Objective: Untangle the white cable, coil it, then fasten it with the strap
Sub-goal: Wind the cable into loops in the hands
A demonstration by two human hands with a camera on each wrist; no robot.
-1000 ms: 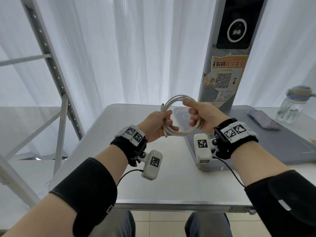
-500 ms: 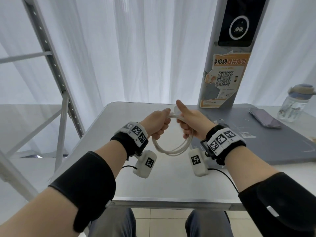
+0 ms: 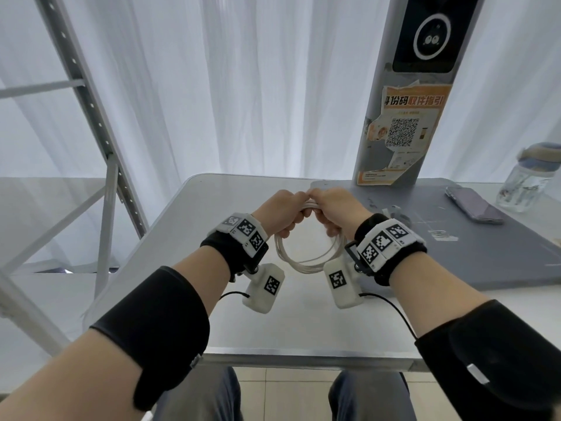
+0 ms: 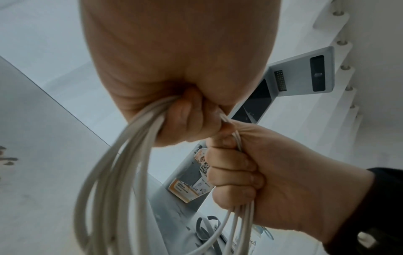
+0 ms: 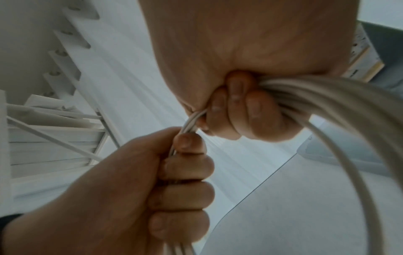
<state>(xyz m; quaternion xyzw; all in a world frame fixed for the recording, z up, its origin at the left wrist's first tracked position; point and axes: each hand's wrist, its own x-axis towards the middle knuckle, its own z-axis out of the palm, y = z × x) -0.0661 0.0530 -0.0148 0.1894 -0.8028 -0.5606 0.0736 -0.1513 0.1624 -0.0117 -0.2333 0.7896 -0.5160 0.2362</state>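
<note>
The white cable (image 3: 299, 262) is wound into a coil of several loops that hangs below my two fists, above the white table (image 3: 273, 326). My left hand (image 3: 283, 209) grips the top of the coil on the left, fingers curled round the bundled strands (image 4: 113, 181). My right hand (image 3: 332, 208) grips the same bundle (image 5: 348, 120) right beside it, knuckles touching the left. Between the fists only a short stretch of cable shows. A grey strap (image 4: 206, 224) lies looped on the grey mat, seen in the head view as a small grey strap (image 3: 396, 209) just right of my right hand.
A grey mat (image 3: 455, 253) covers the table's right part, with a phone (image 3: 473, 205) and a clear bottle (image 3: 528, 180) at the far right. A kiosk pillar (image 3: 403, 117) stands behind the mat. A metal frame (image 3: 100, 132) rises to the left.
The coil has swung from upright between my hands to hanging beneath them. My hands have closed in until the fists touch, and my right forefinger has curled in.
</note>
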